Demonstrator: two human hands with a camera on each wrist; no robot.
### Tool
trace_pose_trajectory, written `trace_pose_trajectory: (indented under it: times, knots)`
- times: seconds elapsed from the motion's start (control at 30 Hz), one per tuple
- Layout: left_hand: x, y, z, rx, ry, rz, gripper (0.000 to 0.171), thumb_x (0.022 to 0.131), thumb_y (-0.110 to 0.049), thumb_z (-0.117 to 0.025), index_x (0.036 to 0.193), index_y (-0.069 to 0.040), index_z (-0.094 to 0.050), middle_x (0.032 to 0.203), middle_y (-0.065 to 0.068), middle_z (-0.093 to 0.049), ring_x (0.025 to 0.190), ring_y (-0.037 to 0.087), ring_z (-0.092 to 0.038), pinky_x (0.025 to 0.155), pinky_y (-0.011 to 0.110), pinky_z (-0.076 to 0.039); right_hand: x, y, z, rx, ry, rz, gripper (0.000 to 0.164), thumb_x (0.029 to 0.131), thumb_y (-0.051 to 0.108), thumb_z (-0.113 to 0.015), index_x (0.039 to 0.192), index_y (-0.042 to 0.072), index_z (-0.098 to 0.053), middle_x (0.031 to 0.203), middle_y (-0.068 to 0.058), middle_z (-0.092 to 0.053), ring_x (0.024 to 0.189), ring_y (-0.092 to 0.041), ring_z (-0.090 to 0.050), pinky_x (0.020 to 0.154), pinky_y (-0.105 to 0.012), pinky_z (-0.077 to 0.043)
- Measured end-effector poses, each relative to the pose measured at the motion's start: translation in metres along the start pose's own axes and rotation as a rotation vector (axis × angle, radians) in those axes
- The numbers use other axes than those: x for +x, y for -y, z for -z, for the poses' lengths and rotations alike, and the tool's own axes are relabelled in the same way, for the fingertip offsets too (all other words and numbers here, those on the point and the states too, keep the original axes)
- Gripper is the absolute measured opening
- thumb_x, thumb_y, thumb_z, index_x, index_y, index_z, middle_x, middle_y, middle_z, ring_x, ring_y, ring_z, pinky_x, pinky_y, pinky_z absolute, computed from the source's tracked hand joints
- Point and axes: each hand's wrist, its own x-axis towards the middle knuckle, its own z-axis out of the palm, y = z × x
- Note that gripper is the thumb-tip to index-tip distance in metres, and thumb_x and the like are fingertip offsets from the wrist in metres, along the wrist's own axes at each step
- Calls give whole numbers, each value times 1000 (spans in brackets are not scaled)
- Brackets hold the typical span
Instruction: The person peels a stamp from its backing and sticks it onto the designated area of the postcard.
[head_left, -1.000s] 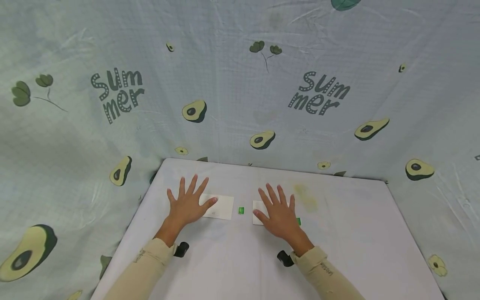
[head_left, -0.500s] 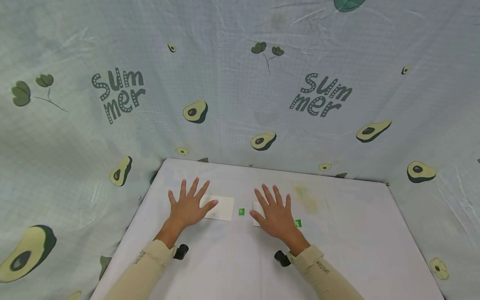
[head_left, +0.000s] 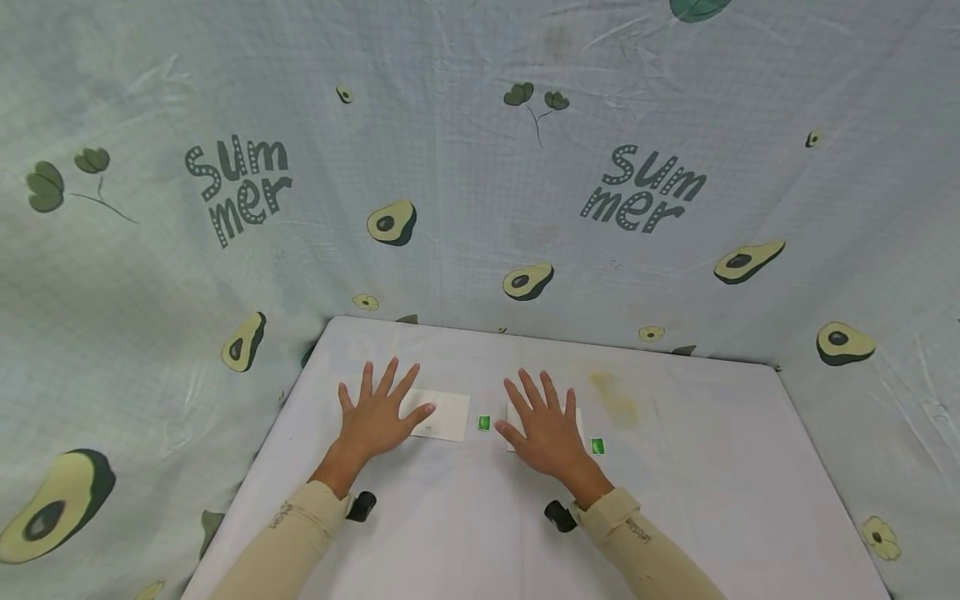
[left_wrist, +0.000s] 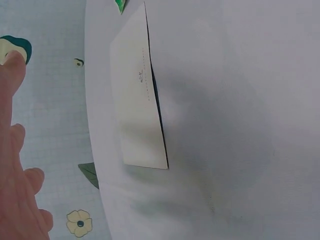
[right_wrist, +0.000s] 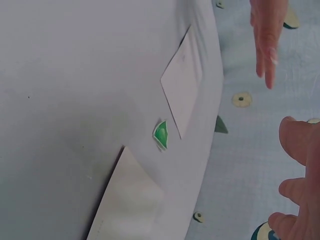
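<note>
My left hand [head_left: 372, 425], fingers spread, hovers palm down over the left end of a flat white envelope-like rectangle [head_left: 448, 417]. In the left wrist view this rectangle [left_wrist: 137, 100] shows small dark print and a slightly raised edge. My right hand [head_left: 550, 437] is likewise spread above a second white rectangle [head_left: 512, 417], covering most of it. Between the two rectangles lies a small green stamp-like piece [head_left: 484, 423] with a pale border. A similar green piece [head_left: 597, 447] lies to the right of my right hand. Neither hand holds anything.
All of it lies on a white-covered table [head_left: 465, 533], with a yellowish stain [head_left: 615, 400] toward the back right. A pale curtain [head_left: 450, 150] printed with avocados hangs behind and around. Black wrist cameras [head_left: 362, 506] hang from both beige sleeves [head_left: 281, 542].
My right hand has drifted left, uncovering the right-hand green piece and the right edge of the rectangle beneath. The left hand stays almost still. The rectangles and green pieces keep their places.
</note>
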Motion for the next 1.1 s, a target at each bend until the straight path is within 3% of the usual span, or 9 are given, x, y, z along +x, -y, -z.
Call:
trace_pose_trajectory:
  times: [0.27, 1.1]
  knots:
    - [1, 4, -4, -2, 15, 3, 84, 99, -69, -49, 168, -28, -22, 177, 12, -9, 162, 50, 6, 118, 84, 5, 3, 2, -5, -17, 10, 6, 73, 105, 59, -50, 166, 23, -31, 176, -7, -21, 163, -41, -14, 122, -79, -15]
    - [-1, 10, -22, -15, -6, -16, 83, 98, -67, -54, 166, -25, -28, 176, 16, -17, 161, 53, -3, 117, 85, 0, 5, 4, -17, 9, 28, 7, 72, 105, 56, -52, 165, 22, -33, 175, -8, -24, 162, -42, -17, 122, -79, -15]
